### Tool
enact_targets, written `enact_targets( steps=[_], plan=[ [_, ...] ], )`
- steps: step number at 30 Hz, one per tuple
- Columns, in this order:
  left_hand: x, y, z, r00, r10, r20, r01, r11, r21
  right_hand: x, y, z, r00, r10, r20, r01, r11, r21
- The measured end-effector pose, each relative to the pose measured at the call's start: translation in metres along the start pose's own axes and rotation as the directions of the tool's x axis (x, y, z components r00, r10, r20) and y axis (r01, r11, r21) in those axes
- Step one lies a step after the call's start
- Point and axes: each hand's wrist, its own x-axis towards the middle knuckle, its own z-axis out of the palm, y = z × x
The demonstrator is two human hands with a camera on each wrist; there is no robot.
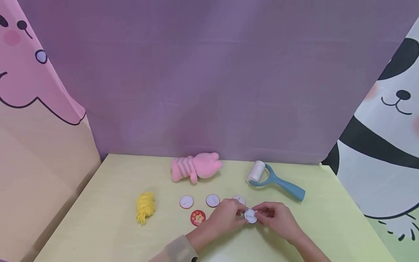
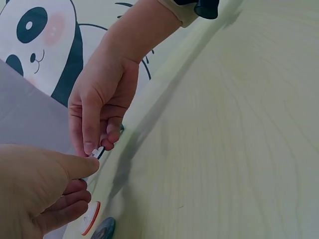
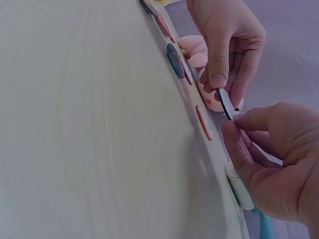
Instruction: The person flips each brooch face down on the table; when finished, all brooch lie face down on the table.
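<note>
A round pin badge [image 1: 250, 216] with a white back is held above the table between both hands. My left hand [image 1: 226, 214] pinches its left edge between thumb and fingers. At the opposite edge, the thumb and fingers of my right hand [image 1: 277, 219] pinch it by the pin side. Seen edge-on in the right wrist view, the badge [image 3: 227, 104] has a dark rim. Behind the left hand, a white-backed badge [image 1: 239, 199] lies partly hidden. Two more badges [image 1: 212, 200] lie back-up to the left, and a red badge [image 1: 198, 217] with a yellow star shows its front.
A pink striped plush toy [image 1: 196, 167] lies at the table's back edge. To its right is a lint roller [image 1: 278, 180] with a blue handle. A bundle of yellow yarn [image 1: 145, 207] lies left of the badges. A purple cloth [image 1: 209, 80] hangs behind the table.
</note>
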Motion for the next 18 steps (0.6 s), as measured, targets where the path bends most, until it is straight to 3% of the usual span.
enact_targets(
  steps=[7, 18],
  plan=[
    [-0.002, 0.001, 0.005, 0.999, -0.014, 0.041, 0.012, 0.999, 0.040, -0.002, 0.005, 0.003, 0.999, 0.006, 0.042, -0.004, 0.999, -0.042],
    [-0.003, -0.005, 0.014, 0.999, 0.000, 0.038, -0.005, 0.994, 0.110, 0.000, 0.005, 0.010, 0.999, 0.019, 0.043, -0.014, 0.994, -0.112]
  ],
)
